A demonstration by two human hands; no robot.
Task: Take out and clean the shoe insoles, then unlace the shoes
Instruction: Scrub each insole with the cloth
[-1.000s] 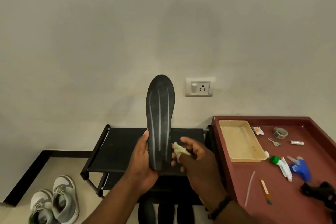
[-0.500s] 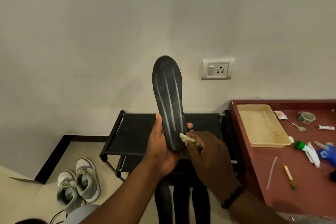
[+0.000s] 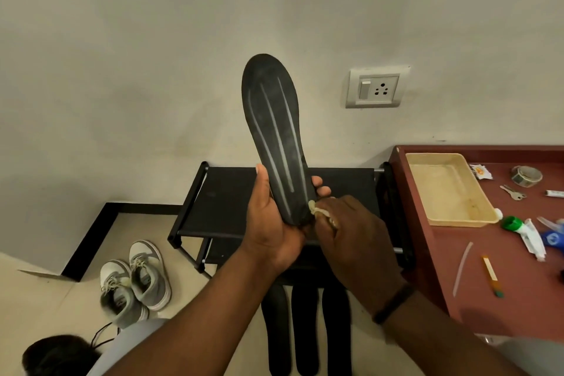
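A black insole point(image 3: 276, 134) with pale lengthwise stripes stands upright in front of the wall. My left hand point(image 3: 273, 221) grips its lower end, thumb on the left edge and fingertips showing on the right. My right hand point(image 3: 351, 229) pinches a small pale wad of cloth point(image 3: 319, 210) and presses it against the insole's lower right edge. A pair of grey and white laced sneakers point(image 3: 134, 281) stands on the floor at the lower left. Three more dark insoles point(image 3: 306, 327) lie side by side on the floor below my arms.
A black shoe rack point(image 3: 225, 192) stands against the wall behind my hands. To the right is a maroon table point(image 3: 427, 253) with a beige tray point(image 3: 445, 189), tape roll, keys, tubes and sticks. A wall socket point(image 3: 377, 88) is above. A dark shoe and lace lie at bottom left.
My right hand brought the cloth onto the insole and has slid it down to the lower right edge. The view has shifted left, and the insole now leans slightly left.
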